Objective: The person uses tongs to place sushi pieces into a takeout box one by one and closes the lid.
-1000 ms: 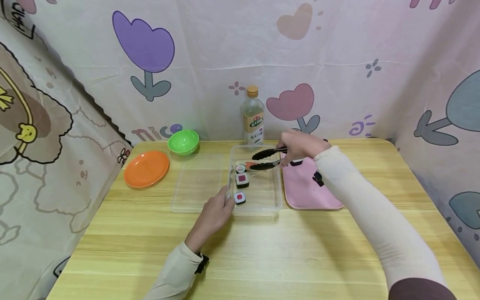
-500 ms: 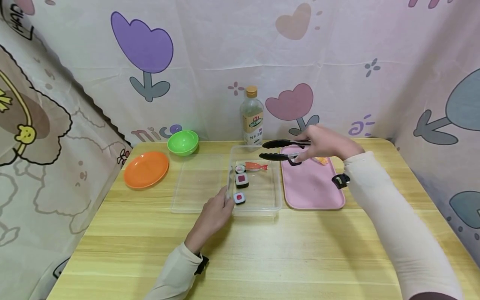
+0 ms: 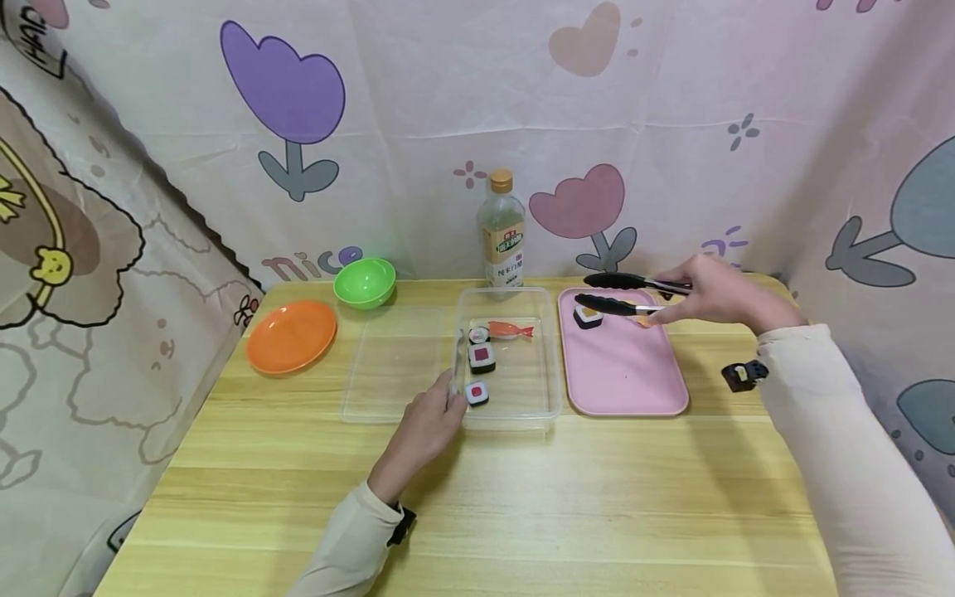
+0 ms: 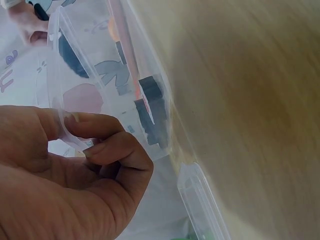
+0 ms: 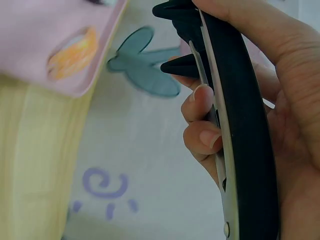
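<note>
My left hand (image 3: pixel 428 427) pinches the left rim of a clear plastic container (image 3: pixel 518 398), thumb and curled fingers on its wall in the left wrist view. Inside it, along the left side, lie several toy sushi rolls (image 3: pixel 481 357) and a red toy shrimp (image 3: pixel 511 331). My right hand (image 3: pixel 719 290) grips black-tipped metal tongs (image 5: pixel 240 110), whose tips are spread with nothing between them. The tongs hover over the far end of a pink tray (image 3: pixel 622 377). On that tray sit a dark-sided sushi roll (image 3: pixel 588 317) and an orange-and-white sushi piece (image 5: pixel 74 54), partly hidden in the head view.
A clear lid (image 3: pixel 395 365) lies left of the container. Farther left are an orange plate (image 3: pixel 292 337) and a green bowl (image 3: pixel 365 283). A bottle (image 3: pixel 503 236) with an orange cap stands behind the container, before the patterned cloth.
My right hand has carried the spread tongs rightward from above the container to above the pink tray, uncovering the red shrimp. My left hand has stayed on the container's rim.
</note>
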`<state>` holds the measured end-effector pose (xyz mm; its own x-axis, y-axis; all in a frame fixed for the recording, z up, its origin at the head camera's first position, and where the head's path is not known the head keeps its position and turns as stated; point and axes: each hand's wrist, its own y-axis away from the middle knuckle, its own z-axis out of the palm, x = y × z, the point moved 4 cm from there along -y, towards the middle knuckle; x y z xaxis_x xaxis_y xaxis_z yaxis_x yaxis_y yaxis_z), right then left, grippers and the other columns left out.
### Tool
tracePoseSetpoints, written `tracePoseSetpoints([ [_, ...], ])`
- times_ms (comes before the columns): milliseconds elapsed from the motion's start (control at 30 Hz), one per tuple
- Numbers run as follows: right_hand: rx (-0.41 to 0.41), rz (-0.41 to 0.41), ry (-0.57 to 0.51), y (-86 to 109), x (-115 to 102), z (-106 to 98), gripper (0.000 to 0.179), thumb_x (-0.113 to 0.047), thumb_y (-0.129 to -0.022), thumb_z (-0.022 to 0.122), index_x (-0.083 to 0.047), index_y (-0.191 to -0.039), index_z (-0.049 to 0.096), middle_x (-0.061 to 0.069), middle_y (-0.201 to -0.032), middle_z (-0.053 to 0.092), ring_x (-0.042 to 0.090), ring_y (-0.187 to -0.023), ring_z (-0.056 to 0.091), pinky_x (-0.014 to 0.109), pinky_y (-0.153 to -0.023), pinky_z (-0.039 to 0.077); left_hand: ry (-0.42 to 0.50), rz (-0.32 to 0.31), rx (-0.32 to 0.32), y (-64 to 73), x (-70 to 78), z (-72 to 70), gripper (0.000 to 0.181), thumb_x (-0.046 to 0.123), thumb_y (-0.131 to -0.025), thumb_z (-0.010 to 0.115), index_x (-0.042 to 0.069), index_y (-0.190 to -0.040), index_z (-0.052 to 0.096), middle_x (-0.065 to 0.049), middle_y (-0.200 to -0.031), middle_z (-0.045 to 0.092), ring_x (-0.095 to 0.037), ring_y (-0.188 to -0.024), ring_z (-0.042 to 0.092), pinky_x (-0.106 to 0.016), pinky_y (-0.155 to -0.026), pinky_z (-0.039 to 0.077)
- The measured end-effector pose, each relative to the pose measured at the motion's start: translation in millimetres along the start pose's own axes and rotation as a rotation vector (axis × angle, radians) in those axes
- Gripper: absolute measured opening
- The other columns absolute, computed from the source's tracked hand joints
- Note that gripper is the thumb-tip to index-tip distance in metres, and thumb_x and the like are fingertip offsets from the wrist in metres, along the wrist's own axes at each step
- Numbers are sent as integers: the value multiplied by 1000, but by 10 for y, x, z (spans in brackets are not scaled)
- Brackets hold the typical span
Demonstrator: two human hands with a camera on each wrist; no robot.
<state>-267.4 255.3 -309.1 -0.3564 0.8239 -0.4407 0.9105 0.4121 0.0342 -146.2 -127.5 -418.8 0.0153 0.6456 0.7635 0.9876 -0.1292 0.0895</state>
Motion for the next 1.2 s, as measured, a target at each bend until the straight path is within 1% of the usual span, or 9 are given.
tracePoseSetpoints([
  [100, 4, 31, 27, 73, 150, 4, 73, -35, -71, 92, 6, -126, 68, 23, -119, 68, 23, -81, 51, 40, -73, 45, 2, -6, -2, 2, 5, 2, 35, 17, -101, 47, 3, -133, 51, 3, -63, 38, -11, -49, 34, -26, -43, 28],
  [167, -2, 69, 30, 116, 253, 19, 74, -36, -72, 91, 6, -129, 66, 20, -96, 71, 22, -73, 42, 38, -65, 38, -1, -6, -1, -1, 4, 2, 35, 17, -101, 47, 3, -133, 51, 3, -63, 37, -11, -49, 34, -27, -43, 28],
  [233, -11, 92, 37, 151, 345, 36, 77, -39, -73, 90, 6, -130, 64, 8, -71, 58, 19, -67, 37, 34, -60, 33, -1, -4, 1, -2, 5, -1, 34, 17, -101, 47, 3, -132, 51, 3, -63, 37, -11, -48, 34, -27, -43, 28],
  [333, -42, 126, 13, 188, 472, 77, 81, -41, -75, 89, 8, -134, 61, -2, -62, 33, 13, -57, 25, 31, -53, 28, 0, -1, 4, -4, 1, -3, 30, 16, -101, 47, 3, -128, 52, 3, -63, 37, -11, -49, 33, -27, -43, 28],
  [467, -48, 137, -7, 217, 597, 128, 81, -40, -76, 88, 9, -134, 59, -1, -65, 46, 10, -54, 23, 30, -53, 29, 5, -2, 3, -2, 1, -3, 29, 16, -101, 47, 4, -127, 52, 3, -63, 37, -11, -48, 33, -27, -43, 28],
  [700, -23, 164, -39, 245, 713, 203, 76, -33, -76, 89, 9, -133, 60, 1, -65, 45, 12, -55, 26, 32, -55, 30, -1, -6, -3, -3, 9, 0, 34, 17, -101, 47, 3, -133, 51, 3, -64, 37, -11, -49, 33, -27, -44, 28],
  [800, -22, 160, -50, 240, 743, 244, 76, -32, -75, 90, 9, -132, 61, 4, -73, 59, 11, -54, 28, 32, -55, 32, 0, -9, -5, -4, 3, 5, 35, 17, -102, 47, 3, -133, 51, 3, -64, 37, -11, -49, 33, -27, -44, 28],
  [900, -32, 172, -63, 230, 779, 285, 75, -32, -75, 90, 9, -131, 61, 7, -81, 64, 13, -55, 31, 32, -55, 33, 0, -9, -2, -2, 1, 3, 39, 18, -102, 47, 3, -137, 50, 3, -64, 38, -11, -49, 34, -27, -43, 29],
  [1200, -45, 197, -61, 224, 862, 367, 75, -33, -76, 89, 8, -131, 62, 9, -84, 65, 17, -59, 35, 33, -58, 34, 4, -15, -4, 1, 5, 1, 43, 18, -102, 46, 3, -142, 48, 4, -63, 37, -11, -49, 33, -27, -44, 28],
])
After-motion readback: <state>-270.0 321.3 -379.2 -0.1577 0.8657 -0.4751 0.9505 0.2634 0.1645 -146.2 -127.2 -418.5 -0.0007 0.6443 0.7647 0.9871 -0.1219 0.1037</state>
